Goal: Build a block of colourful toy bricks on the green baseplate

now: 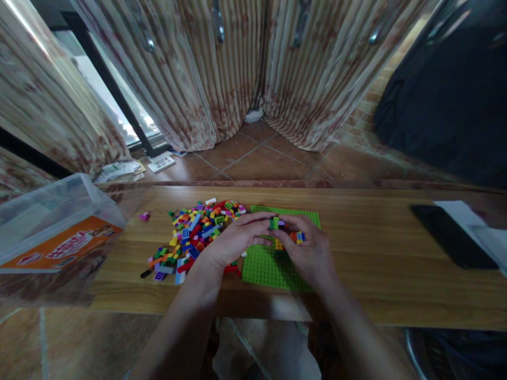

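My left hand (237,238) reaches in over the left part of a green studded baseplate (263,272), with its thumb and fingers pinched on a small green toy brick (276,222). My right hand (311,252) meets it from the other side, fingers curled round the same little group of bricks. Orange, yellow and blue bricks (300,237) show between the right fingers, above the plate. Whether these sit on the plate or are held off it is hidden by the hands. A heap of loose toy bricks (194,232) lies just left of the baseplate.
At the left stands a clear plastic box (91,198) with an orange label. A single pink brick (144,216) lies apart from the heap. To the right, a black flat object (451,235) and white paper (455,211) rest on the wooden table (368,253).
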`<state>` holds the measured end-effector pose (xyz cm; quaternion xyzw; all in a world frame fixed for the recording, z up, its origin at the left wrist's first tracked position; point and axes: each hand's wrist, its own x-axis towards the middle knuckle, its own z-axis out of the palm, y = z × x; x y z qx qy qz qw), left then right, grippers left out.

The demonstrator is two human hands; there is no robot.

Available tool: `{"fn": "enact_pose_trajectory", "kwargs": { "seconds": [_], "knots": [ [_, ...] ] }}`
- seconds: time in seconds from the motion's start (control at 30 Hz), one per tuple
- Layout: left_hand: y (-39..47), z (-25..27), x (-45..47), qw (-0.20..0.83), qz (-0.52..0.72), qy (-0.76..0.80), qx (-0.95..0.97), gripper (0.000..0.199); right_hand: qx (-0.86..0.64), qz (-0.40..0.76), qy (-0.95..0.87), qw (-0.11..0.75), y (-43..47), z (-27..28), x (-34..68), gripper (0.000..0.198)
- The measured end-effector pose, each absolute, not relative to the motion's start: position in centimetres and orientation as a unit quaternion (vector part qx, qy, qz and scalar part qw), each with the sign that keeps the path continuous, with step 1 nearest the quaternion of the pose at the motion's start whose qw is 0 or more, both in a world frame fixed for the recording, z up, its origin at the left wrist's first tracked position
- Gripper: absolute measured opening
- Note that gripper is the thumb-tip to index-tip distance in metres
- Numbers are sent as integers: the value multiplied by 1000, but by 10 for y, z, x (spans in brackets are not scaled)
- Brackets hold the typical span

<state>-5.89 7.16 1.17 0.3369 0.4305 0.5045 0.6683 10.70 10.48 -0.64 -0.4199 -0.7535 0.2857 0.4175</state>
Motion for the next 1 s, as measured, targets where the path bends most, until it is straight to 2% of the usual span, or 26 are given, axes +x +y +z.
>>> {"fn": "enact_pose_trajectory", "kwargs": {
  "seconds": [0.2, 0.53, 0.83, 1.0],
  "knots": [
    [79, 2, -53, 639, 485, 465, 375, 28, -384, 274, -782, 409, 103, -3, 108, 15],
    [80, 4, -41, 631, 548, 487, 253, 18, -383, 244, -785, 422, 101, -5, 104, 7],
    [77, 2, -44, 647, 563, 442, 262, 28, -372, 288, -757, 454, 101, -5, 102, 6],
    [76, 3, -42, 665, 580, 416, 219, 27, -351, 285, -756, 474, 100, -4, 103, 8]
  ]
}}
